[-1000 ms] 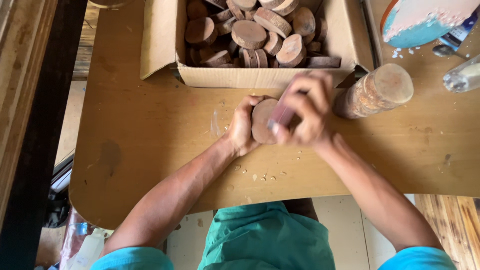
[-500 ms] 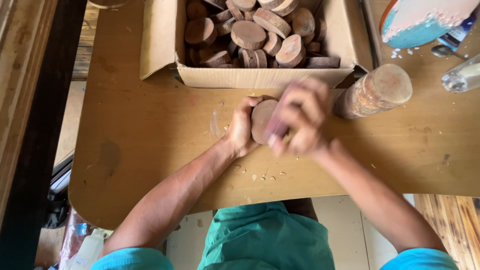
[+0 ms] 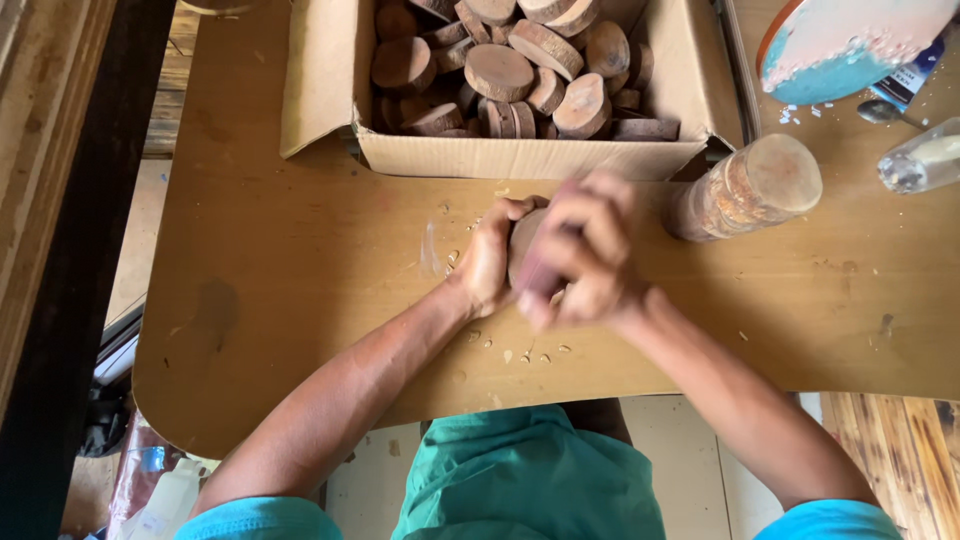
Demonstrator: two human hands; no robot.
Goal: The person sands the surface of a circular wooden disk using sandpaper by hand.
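Grip: left hand (image 3: 490,258) clasps a round wood slice (image 3: 522,243); right hand (image 3: 585,255), blurred, presses over it.
Far: cardboard box (image 3: 520,155) of wood slices.
Right: cork-like cylinder (image 3: 745,188) on the table (image 3: 280,270).

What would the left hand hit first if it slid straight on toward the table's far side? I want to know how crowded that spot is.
Probably the front wall of the open cardboard box of round wooden discs; the left hand, gripping a round wooden disc, points toward it across bare tabletop.
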